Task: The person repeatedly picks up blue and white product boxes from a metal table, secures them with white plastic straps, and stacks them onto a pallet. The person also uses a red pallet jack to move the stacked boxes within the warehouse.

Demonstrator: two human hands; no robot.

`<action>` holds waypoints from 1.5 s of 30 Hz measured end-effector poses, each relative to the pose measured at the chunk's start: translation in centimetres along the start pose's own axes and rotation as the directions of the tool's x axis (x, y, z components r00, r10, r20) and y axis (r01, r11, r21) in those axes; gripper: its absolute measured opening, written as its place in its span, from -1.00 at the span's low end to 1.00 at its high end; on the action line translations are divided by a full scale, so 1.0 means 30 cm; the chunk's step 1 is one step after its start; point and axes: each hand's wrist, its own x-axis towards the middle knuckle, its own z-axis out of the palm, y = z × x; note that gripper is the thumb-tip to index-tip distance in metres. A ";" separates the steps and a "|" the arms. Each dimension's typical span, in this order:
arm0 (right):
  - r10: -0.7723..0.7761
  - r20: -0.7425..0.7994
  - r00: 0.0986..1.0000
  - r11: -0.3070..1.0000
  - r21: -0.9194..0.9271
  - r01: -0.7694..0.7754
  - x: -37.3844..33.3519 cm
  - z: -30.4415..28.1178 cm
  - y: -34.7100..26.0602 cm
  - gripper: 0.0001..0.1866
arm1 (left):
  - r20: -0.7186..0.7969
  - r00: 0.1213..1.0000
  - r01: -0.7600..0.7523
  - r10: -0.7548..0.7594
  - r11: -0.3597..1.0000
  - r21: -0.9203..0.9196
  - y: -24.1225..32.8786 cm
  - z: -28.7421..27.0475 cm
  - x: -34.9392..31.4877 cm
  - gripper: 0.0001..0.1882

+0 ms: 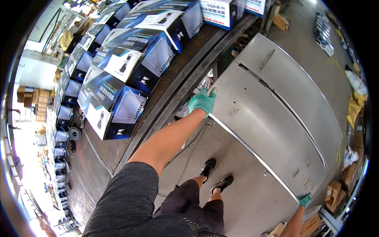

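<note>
A large, pale grey sheet-metal panel (260, 114) fills the right half of the head view. It bears scuffs, small holes and a long dark seam, and a bright metal edge runs along the side nearest me. My left hand (202, 100), in a green glove, is closed around the panel's near-left corner, beside the workbench. At the near-right corner my right hand (304, 200), gloved in green too, grips the same edge; its fingers are partly hidden. Whether the panel rests on something underneath cannot be seen.
On the left stands a dark metal workbench (152, 106) with rows of blue-and-white printed boxes (114, 102). A grinder-like tool (75, 133) lies behind them. Along the right are cardboard boxes (334, 194) and a yellow bag (356, 108). A cable (185, 147) trails over the floor near my feet.
</note>
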 end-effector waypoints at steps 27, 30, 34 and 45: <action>0.502 0.839 0.211 0.551 -0.498 0.669 -1.007 1.118 -0.920 -0.56 | 0.250 0.196 0.851 -0.948 0.038 -0.523 -1.248 0.123 -2.217 -0.50; 0.521 0.842 0.142 0.474 -0.424 0.772 -1.207 1.188 -0.964 -0.59 | 0.315 0.162 0.839 -0.935 -0.037 -0.543 -1.133 0.313 -2.407 -0.45; 0.541 0.837 0.080 0.352 -0.312 0.882 -1.533 1.187 -0.960 -0.62 | 0.471 0.149 0.789 -0.869 -0.183 -0.587 -0.931 0.652 -2.542 -0.45; 0.603 0.797 0.049 -0.170 0.068 0.983 -2.261 1.094 -0.861 -0.70 | 0.610 0.103 0.450 -0.785 -0.510 -0.733 -1.050 0.918 -2.895 -0.55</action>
